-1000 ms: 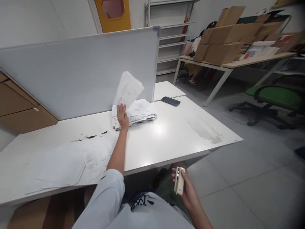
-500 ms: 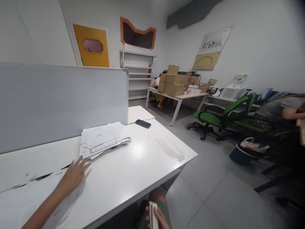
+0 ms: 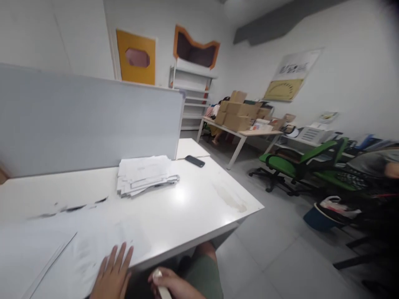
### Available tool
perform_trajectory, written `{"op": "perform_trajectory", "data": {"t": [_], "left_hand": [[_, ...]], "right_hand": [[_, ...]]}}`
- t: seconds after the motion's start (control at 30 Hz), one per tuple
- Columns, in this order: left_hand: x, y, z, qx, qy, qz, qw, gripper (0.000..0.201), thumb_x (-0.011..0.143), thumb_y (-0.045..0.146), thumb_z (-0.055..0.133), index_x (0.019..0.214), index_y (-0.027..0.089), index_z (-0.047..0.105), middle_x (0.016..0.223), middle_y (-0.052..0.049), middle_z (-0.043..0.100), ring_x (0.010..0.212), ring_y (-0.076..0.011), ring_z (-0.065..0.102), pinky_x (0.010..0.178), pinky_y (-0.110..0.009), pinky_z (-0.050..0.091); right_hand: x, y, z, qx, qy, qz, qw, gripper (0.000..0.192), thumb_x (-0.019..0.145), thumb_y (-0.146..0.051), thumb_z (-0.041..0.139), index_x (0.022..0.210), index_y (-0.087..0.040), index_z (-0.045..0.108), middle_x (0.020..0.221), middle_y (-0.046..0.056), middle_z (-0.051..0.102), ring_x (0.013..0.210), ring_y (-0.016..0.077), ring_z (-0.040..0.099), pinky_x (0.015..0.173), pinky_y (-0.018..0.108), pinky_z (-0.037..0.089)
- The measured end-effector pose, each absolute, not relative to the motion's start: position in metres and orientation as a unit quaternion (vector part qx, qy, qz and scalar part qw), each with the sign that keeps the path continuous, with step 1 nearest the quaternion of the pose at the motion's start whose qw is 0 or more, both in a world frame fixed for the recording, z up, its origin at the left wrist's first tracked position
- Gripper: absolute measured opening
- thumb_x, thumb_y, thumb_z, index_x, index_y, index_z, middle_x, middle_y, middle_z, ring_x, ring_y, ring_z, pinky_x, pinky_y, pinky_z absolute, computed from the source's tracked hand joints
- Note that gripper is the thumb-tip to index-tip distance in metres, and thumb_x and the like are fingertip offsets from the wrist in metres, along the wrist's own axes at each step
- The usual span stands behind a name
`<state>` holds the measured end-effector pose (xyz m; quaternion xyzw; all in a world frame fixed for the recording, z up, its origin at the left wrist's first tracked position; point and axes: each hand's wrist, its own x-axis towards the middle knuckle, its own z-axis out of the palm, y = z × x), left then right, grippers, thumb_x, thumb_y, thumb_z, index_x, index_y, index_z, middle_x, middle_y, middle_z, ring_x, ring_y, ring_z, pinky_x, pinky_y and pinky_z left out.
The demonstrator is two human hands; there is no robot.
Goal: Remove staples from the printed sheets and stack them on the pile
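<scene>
My left hand lies palm down with its fingers spread, near the front edge of the white table. Under and beside it are loose white sheets, blurred at the lower left. Below the table edge, my right hand is closed around a slim off-white object with a rounded end; its exact kind is unclear. Farther back on the table rests an uneven stack of papers, apart from both hands.
A black phone lies beyond the stack, beside the grey partition. To the right are a green chair, a blue bin and a seated person's arm. Cardboard boxes cover a table behind.
My left hand has drawn back from the paper stack to the sheets at the front edge. My right hand has moved left with the off-white object. The camera view has shifted left.
</scene>
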<state>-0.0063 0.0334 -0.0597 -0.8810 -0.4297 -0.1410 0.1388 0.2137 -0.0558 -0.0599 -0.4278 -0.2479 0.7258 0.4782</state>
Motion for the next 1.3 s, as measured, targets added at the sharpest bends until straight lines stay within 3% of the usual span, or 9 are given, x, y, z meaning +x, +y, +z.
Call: {"op": "perform_trajectory", "data": {"t": [0.1,0.27,0.43,0.5,0.67,0.9,1.03,1.17,1.3], "left_hand": [[0.006,0.008,-0.043,-0.885,-0.407,-0.146,0.171,0.069,0.075,-0.001,0.038,0.134,0.025,0.061,0.144,-0.002,0.053,0.132,-0.025,0.052,0.104,-0.039,0.052],[0.025,-0.024,-0.024,-0.911,-0.381,-0.12,0.099,0.061,0.082,-0.002,0.038,0.136,0.019,0.058,0.144,-0.007,0.054,0.135,-0.0221,0.05,0.11,-0.038,0.047],[0.019,-0.033,-0.007,-0.824,-0.555,-0.106,0.043,0.064,0.084,0.018,0.059,0.146,0.021,0.047,0.156,-0.012,0.037,0.146,-0.0441,0.023,0.115,-0.067,0.029],[0.014,-0.033,-0.003,-0.801,-0.592,-0.085,0.03,0.07,0.081,0.018,0.063,0.148,0.019,0.044,0.157,-0.015,0.034,0.145,-0.0478,0.022,0.114,-0.068,0.027],[0.012,-0.036,-0.009,-0.844,-0.529,-0.078,0.042,0.069,0.079,-0.001,0.048,0.144,0.022,0.05,0.15,-0.009,0.046,0.143,-0.0371,0.036,0.115,-0.055,0.036],[0.019,-0.039,-0.009,-0.876,-0.459,-0.14,0.045,0.064,0.079,-0.002,0.043,0.14,0.016,0.054,0.144,-0.01,0.054,0.139,-0.0287,0.044,0.115,-0.046,0.039],[-0.02,-0.022,0.003,-0.831,-0.5,-0.218,0.111,0.065,0.084,-0.001,0.036,0.144,0.018,0.049,0.149,-0.009,0.048,0.148,-0.0269,0.028,0.122,-0.053,0.025],[-0.104,0.01,0.014,-0.74,-0.61,-0.245,0.142,0.064,0.086,0.001,0.036,0.146,0.02,0.047,0.155,-0.008,0.039,0.152,-0.0276,0.005,0.124,-0.06,0.01],[-0.18,0.036,0.017,-0.734,-0.67,-0.108,0.01,0.066,0.081,0.008,0.047,0.147,0.019,0.046,0.16,-0.008,0.027,0.151,-0.0356,0.001,0.122,-0.061,0.014]], "right_hand": [[0.19,-0.064,-0.052,-0.419,-0.212,0.749,0.467,0.049,0.053,-0.05,0.086,0.085,-0.019,0.066,0.056,-0.006,0.054,0.042,0.0081,0.044,0.041,0.021,0.03],[0.185,-0.082,-0.046,-0.437,-0.175,0.741,0.478,0.052,0.057,-0.05,0.087,0.091,-0.017,0.067,0.061,-0.005,0.057,0.046,0.0086,0.048,0.044,0.021,0.035],[0.195,-0.1,-0.047,-0.468,-0.14,0.727,0.482,0.054,0.056,-0.051,0.088,0.093,-0.017,0.067,0.064,-0.004,0.057,0.049,0.0093,0.048,0.046,0.022,0.038],[0.197,-0.103,-0.046,-0.479,-0.132,0.718,0.487,0.055,0.053,-0.052,0.089,0.09,-0.018,0.066,0.064,-0.005,0.056,0.048,0.0091,0.047,0.045,0.022,0.036],[0.199,-0.102,-0.047,-0.504,-0.125,0.709,0.477,0.05,0.052,-0.053,0.089,0.072,-0.018,0.06,0.059,-0.003,0.056,0.048,0.01,0.046,0.047,0.024,0.036],[0.204,-0.108,-0.047,-0.476,-0.181,0.73,0.456,0.049,0.054,-0.057,0.085,0.071,-0.018,0.062,0.057,0.0,0.055,0.048,0.0103,0.044,0.046,0.024,0.032],[0.214,-0.112,-0.037,-0.352,-0.325,0.787,0.389,0.048,0.067,-0.052,0.08,0.099,-0.019,0.065,0.076,0.002,0.063,0.046,0.0069,0.041,0.044,0.023,0.025],[0.214,-0.111,-0.029,-0.338,-0.398,0.792,0.317,0.048,0.073,-0.049,0.078,0.109,-0.02,0.063,0.079,0.001,0.061,0.051,0.0067,0.042,0.047,0.022,0.027],[0.206,-0.109,-0.026,-0.357,-0.406,0.793,0.282,0.051,0.072,-0.051,0.079,0.108,-0.019,0.063,0.079,0.0,0.057,0.055,0.0074,0.042,0.049,0.022,0.029]]}}
